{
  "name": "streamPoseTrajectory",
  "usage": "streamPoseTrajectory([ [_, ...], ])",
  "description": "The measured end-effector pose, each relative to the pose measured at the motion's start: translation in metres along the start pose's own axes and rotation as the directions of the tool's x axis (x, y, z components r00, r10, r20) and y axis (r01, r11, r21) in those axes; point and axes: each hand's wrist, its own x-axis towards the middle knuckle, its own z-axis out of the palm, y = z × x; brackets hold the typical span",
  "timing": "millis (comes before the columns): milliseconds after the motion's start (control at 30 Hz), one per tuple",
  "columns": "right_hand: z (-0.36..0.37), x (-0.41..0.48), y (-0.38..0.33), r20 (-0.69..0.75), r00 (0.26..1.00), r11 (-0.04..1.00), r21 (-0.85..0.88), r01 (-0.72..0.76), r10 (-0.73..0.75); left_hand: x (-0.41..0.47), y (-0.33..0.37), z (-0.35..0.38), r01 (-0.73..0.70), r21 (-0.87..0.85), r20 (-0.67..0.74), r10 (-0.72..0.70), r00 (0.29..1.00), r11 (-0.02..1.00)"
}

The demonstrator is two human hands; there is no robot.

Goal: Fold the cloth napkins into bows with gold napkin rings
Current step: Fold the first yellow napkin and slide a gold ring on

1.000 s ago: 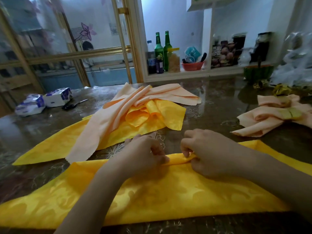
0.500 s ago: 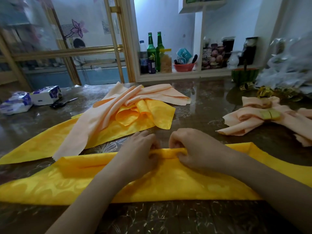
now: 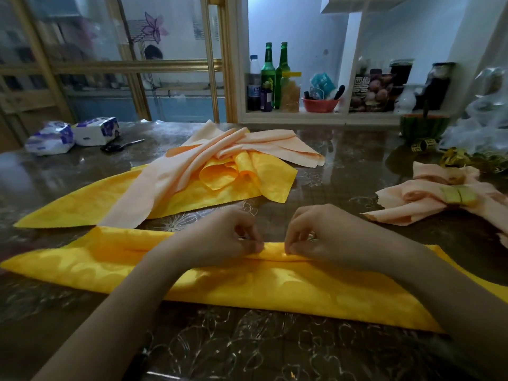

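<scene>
A dark glossy table [image 3: 343, 166] with a pale flower pattern ran the full width of the scene. Beyond its far edge stood a gold-framed glass door [image 3: 132, 64] on the left and a white shelf recess [image 3: 302, 116] on the right. On that shelf a red bowl [image 3: 320, 105] held several dark-handled items, too small to identify. Left of the bowl stood a yellow-lidded jar [image 3: 290, 92] of pale yellow contents, then two green bottles [image 3: 268, 78].

The yellow napkin [image 3: 247, 287] lay along the near side of the table as a long folded band, running from the left edge to the right. Just beyond it, left of centre, sat a loose heap in which a peach napkin [image 3: 170, 185] was draped over a second yellow cloth [image 3: 82, 204]. At the right lay a finished peach bow [image 3: 412, 200], cinched by a gold ring [image 3: 457, 194].

Both forearms reached in from the near edge. The left hand [image 3: 220, 237] and right hand [image 3: 324, 237] sat knuckles up at the band's middle, close together but not touching. On each, the curled fingers and thumb pinched the far folded edge of the yellow napkin.

A striped green basket [image 3: 423, 126] stood at the far right, with a loose patterned ring [image 3: 424, 145] just beside it. Far left lay two tissue packs [image 3: 50, 137] and, near them, scissors [image 3: 121, 145].
</scene>
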Motion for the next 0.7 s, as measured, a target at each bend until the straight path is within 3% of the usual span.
streamPoseTrajectory([
  [233, 0.005, 0.003, 0.004, 0.016, 0.999, 0.999, 0.035, -0.034, 0.033, -0.004, 0.000, -0.002, 0.010, -0.016, 0.030, -0.009, 0.999, 1.000],
  [467, 0.021, 0.005, -0.004, -0.241, 0.970, 0.975, -0.220, -0.011, -0.043, 0.002, -0.002, 0.009, -0.092, 0.162, -0.143, 0.115, 0.983, 0.982],
  [567, 0.017, 0.003, -0.005, -0.168, 0.985, 0.974, -0.227, 0.005, -0.044, 0.001, -0.003, 0.007, -0.079, 0.083, -0.092, 0.087, 0.992, 0.993],
  [700, 0.003, 0.000, -0.001, -0.028, 1.000, 0.998, -0.055, -0.006, 0.004, 0.002, -0.005, 0.003, -0.033, -0.028, -0.081, 0.031, 0.996, 0.999],
])
